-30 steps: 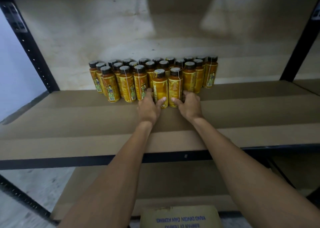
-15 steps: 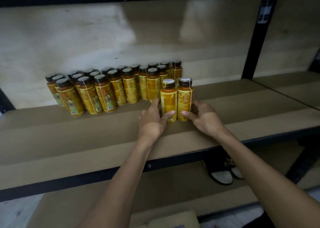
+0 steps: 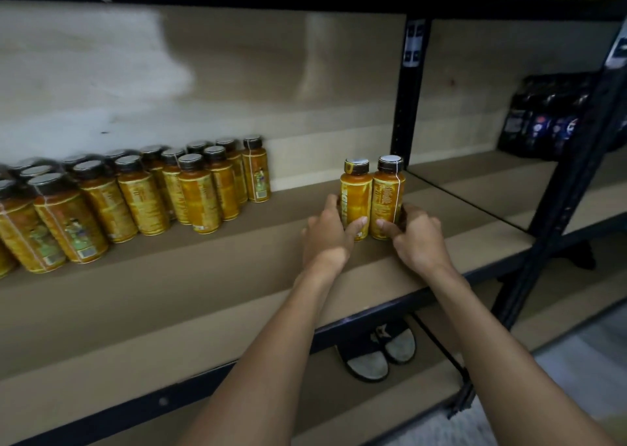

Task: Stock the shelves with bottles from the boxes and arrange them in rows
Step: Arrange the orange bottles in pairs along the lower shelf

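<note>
Left hand (image 3: 327, 233) grips yellow-labelled dark-capped bottle (image 3: 354, 197), right hand (image 3: 419, 238) grips its twin (image 3: 386, 194); both upright, touching, near tan shelf board (image 3: 237, 276) right edge. Risk: low grip, sliding could topple them.

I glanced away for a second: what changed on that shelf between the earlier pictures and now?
The left hand and right hand slid the two bottles rightward along the shelf, away from the bottle rows toward the black post. Both hands kept their grip; the rows stayed put.
</note>
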